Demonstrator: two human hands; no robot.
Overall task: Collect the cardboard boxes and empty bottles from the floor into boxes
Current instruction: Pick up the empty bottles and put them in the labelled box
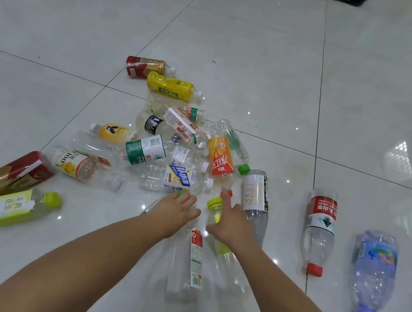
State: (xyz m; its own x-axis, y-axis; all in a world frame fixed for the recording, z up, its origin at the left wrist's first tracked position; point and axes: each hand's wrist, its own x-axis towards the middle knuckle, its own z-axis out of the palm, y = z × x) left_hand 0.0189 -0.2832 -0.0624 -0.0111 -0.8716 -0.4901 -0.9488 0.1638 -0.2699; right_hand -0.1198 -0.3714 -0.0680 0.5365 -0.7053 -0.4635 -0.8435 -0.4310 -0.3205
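Dozens of empty bottles (173,148) lie scattered on the floor (244,40). Both hands reach in together: left hand (175,211) spread over a green cap, right hand (232,223) closing around a yellow-capped bottle (215,211), likely to gather several.

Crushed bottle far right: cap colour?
Purple-blue, on the crushed bottle lying apart at far right; head view, the only one.

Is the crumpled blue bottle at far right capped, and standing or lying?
Capped and lying. The blue bottle lies flat on the floor tiles, purple cap on.
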